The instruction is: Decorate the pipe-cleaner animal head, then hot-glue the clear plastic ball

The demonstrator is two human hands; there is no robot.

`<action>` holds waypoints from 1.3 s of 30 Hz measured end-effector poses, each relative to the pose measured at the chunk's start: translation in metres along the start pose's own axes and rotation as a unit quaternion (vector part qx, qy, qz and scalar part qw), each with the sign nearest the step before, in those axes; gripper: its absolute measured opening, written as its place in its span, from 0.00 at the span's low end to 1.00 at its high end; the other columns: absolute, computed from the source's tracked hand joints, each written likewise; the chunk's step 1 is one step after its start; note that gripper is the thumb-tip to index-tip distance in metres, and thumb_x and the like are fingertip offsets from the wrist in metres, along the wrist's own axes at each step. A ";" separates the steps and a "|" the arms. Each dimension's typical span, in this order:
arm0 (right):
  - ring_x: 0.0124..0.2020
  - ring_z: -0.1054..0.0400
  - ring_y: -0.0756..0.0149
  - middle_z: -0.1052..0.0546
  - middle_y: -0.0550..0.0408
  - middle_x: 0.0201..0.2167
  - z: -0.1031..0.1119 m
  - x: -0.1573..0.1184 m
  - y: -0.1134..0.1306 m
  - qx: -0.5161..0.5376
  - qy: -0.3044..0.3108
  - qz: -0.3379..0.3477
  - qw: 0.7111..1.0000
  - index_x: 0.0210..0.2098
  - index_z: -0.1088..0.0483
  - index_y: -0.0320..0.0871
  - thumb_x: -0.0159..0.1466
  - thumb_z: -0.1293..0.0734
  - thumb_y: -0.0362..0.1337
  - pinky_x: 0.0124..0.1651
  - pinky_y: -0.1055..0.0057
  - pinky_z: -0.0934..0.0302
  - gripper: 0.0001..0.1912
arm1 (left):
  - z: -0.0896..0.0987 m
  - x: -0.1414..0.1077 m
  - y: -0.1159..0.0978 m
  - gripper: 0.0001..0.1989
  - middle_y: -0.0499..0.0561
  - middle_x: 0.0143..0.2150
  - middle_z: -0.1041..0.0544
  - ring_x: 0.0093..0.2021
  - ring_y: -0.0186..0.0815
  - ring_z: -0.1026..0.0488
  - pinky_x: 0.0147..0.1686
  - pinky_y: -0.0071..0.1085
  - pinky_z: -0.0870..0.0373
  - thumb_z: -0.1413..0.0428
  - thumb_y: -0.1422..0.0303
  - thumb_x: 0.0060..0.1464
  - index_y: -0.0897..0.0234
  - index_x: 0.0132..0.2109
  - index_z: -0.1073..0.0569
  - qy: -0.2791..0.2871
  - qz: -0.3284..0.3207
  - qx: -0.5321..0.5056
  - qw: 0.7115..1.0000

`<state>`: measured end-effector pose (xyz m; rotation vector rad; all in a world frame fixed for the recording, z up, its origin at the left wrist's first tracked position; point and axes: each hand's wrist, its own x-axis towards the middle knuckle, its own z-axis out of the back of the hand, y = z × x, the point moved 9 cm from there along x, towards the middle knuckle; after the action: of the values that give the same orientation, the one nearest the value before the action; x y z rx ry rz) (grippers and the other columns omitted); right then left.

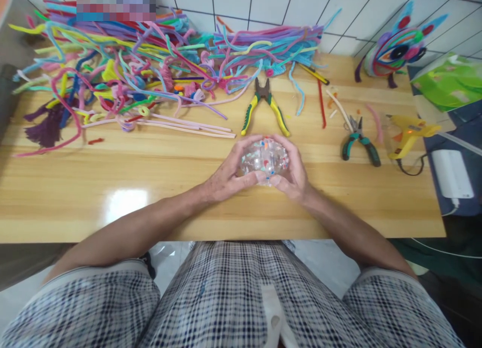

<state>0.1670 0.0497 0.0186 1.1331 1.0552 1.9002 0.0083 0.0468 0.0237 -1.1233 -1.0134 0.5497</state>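
Observation:
A clear, rounded object [265, 159] with small red, blue and orange specks is between my two hands, near the middle of the wooden table. My left hand [234, 173] wraps round its left side, and my right hand [294, 172] wraps round its right side. Both thumbs rest on the near face, their tips close together. Just beyond my hands lie yellow-green pliers [265, 104] with their handles spread. The underside of the clear object is hidden.
Colourful fuzzy stems [150, 62] are heaped at the back left of the table [211, 217]. Teal-handled pliers [361, 142] and a yellow glue gun [408, 134] lie to the right. A decorated figure [395, 54] stands at the back right, near a white box [450, 173].

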 end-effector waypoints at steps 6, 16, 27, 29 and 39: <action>0.75 0.38 0.40 0.34 0.47 0.75 0.001 0.001 -0.002 -0.011 0.000 -0.007 1.000 0.77 0.44 0.54 0.65 0.29 0.65 0.78 0.37 0.40 0.48 | -0.001 0.000 -0.003 0.40 0.59 0.77 0.37 0.77 0.55 0.38 0.78 0.60 0.40 0.36 0.51 0.68 0.48 0.79 0.43 0.004 -0.027 0.031 0.999; 0.75 0.37 0.38 0.34 0.46 0.75 0.002 -0.001 0.000 -0.057 0.011 0.019 0.998 0.78 0.46 0.56 0.64 0.30 0.68 0.78 0.35 0.40 0.51 | -0.001 0.000 -0.005 0.44 0.60 0.79 0.38 0.79 0.57 0.40 0.78 0.60 0.41 0.34 0.52 0.66 0.46 0.81 0.46 0.018 -0.051 0.080 0.995; 0.76 0.39 0.36 0.34 0.46 0.75 0.002 0.003 0.010 -0.070 -0.004 0.076 0.995 0.77 0.45 0.56 0.63 0.28 0.64 0.78 0.30 0.43 0.50 | 0.001 -0.002 0.010 0.42 0.55 0.82 0.42 0.81 0.58 0.44 0.80 0.62 0.43 0.37 0.46 0.67 0.44 0.80 0.44 0.005 0.038 -0.032 0.999; 0.75 0.39 0.36 0.33 0.46 0.74 0.002 0.004 0.014 -0.085 0.001 0.085 0.993 0.77 0.44 0.56 0.63 0.27 0.63 0.78 0.29 0.43 0.49 | 0.002 -0.002 0.015 0.35 0.52 0.81 0.40 0.81 0.56 0.42 0.80 0.61 0.43 0.43 0.46 0.71 0.42 0.79 0.41 0.007 0.061 -0.064 0.996; 0.78 0.41 0.36 0.36 0.45 0.77 -0.002 0.008 0.019 -0.128 0.044 0.092 0.986 0.79 0.48 0.57 0.61 0.22 0.57 0.79 0.29 0.44 0.54 | 0.004 0.000 0.003 0.36 0.56 0.75 0.32 0.76 0.55 0.35 0.77 0.61 0.38 0.35 0.51 0.67 0.45 0.76 0.36 -0.032 0.021 -0.013 0.999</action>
<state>0.1598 0.0471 0.0379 1.0351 0.7434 2.1770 0.0053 0.0502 0.0213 -1.1577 -1.0573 0.6102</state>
